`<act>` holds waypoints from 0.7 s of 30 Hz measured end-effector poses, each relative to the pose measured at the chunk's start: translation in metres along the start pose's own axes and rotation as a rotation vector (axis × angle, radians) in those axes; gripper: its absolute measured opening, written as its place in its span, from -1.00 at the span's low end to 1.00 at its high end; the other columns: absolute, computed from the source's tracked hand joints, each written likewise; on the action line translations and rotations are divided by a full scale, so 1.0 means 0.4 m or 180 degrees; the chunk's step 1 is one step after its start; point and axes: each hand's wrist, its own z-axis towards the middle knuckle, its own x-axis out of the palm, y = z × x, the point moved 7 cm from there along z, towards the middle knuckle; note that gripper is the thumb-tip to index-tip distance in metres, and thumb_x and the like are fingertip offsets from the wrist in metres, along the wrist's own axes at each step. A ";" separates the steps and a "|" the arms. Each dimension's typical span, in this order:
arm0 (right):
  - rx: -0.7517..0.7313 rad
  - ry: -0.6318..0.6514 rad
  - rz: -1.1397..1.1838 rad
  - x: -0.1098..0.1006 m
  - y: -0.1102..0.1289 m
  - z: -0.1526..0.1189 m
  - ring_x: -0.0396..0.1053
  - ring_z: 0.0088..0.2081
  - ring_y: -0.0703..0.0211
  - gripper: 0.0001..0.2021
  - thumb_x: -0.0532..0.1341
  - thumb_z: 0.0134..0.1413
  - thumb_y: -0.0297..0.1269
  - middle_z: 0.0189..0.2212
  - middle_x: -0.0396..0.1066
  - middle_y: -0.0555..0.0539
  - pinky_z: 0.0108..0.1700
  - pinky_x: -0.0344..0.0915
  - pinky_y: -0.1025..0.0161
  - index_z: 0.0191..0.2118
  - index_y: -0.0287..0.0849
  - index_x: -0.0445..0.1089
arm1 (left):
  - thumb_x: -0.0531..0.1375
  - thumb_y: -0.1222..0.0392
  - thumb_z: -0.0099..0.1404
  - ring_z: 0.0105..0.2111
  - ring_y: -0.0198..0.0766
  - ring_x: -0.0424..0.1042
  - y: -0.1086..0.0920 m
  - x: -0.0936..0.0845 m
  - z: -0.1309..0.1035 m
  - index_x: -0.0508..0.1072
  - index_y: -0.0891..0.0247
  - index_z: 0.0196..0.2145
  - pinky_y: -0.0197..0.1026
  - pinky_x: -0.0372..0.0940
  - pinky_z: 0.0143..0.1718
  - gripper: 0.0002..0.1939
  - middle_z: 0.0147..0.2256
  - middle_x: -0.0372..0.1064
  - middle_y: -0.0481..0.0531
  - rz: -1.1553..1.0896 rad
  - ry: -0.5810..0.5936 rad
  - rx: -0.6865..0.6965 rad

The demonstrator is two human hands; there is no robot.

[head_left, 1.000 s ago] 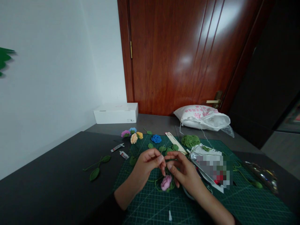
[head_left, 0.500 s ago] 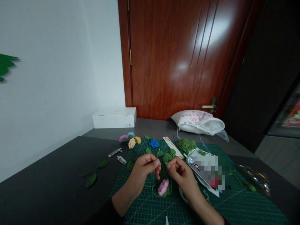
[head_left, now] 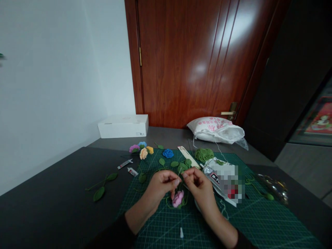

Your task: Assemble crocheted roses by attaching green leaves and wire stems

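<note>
Above the green cutting mat [head_left: 166, 228], my left hand [head_left: 164, 183] pinches a thin, light needle-like piece [head_left: 180, 171] that points upward. Close on its right, my right hand [head_left: 195, 180] has thumb and forefinger pressed together near the piece's tip; what they hold is too small to make out. Just below the hands a pink crocheted flower [head_left: 177, 199] rests with green yarn around it. Green crocheted leaves [head_left: 183, 166] lie right behind the fingers, and a blue flower [head_left: 168, 153] sits farther back on the mat.
Several small flowers [head_left: 143, 153] and two tubes [head_left: 132, 172] lie at the left. A leaf stem [head_left: 99, 193] is on the dark table. Green yarn [head_left: 204, 154], a ruler-like strip [head_left: 188, 157] and a plastic packet [head_left: 225, 180] are behind and right. A white cap [head_left: 181, 232] lies in front.
My hands have come closer together, the right one moving left toward the thin piece. The view has shifted a little, and the white cap now shows fully.
</note>
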 end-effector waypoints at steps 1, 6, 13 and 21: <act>0.0003 -0.0014 -0.0033 -0.001 0.000 0.000 0.07 -0.58 0.30 -0.71 0.24 0.11 -0.04 -0.64 0.14 0.13 -0.49 0.02 0.32 -0.40 -0.19 0.38 | 0.36 0.13 0.03 -0.73 -0.41 0.29 0.001 0.002 0.000 0.51 0.39 -0.45 -0.34 0.18 -0.68 -0.76 -0.57 0.34 -0.08 0.0004 0.0015 -0.0008; 0.0013 -0.0068 -0.0153 -0.006 -0.002 0.000 0.06 -0.59 0.31 -0.73 0.22 0.12 -0.07 -0.65 0.14 0.14 -0.50 0.01 0.32 -0.40 -0.20 0.37 | 0.35 0.15 0.06 -0.71 -0.39 0.33 0.005 0.005 0.000 0.49 0.38 -0.49 -0.34 0.19 -0.64 -0.79 -0.58 0.38 -0.06 0.0113 0.0011 0.0003; -0.0041 -0.0172 -0.0243 -0.011 0.003 0.002 0.05 -0.61 0.31 -0.76 0.22 0.10 -0.11 -0.68 0.08 0.17 -0.51 0.02 0.32 -0.42 -0.18 0.35 | 0.35 0.13 0.07 -0.71 -0.40 0.32 0.012 0.005 0.003 0.49 0.37 -0.49 -0.34 0.18 -0.61 -0.78 -0.60 0.38 -0.07 0.0276 0.0015 -0.0007; -0.0074 -0.0187 -0.0387 -0.012 0.007 0.003 0.07 -0.62 0.30 -0.75 0.21 0.10 -0.11 -0.69 0.09 0.16 -0.52 0.01 0.32 -0.45 -0.19 0.37 | 0.35 0.12 0.07 -0.71 -0.39 0.33 0.011 0.006 0.001 0.48 0.36 -0.49 -0.34 0.18 -0.61 -0.77 -0.60 0.38 -0.07 0.0312 -0.0003 0.0002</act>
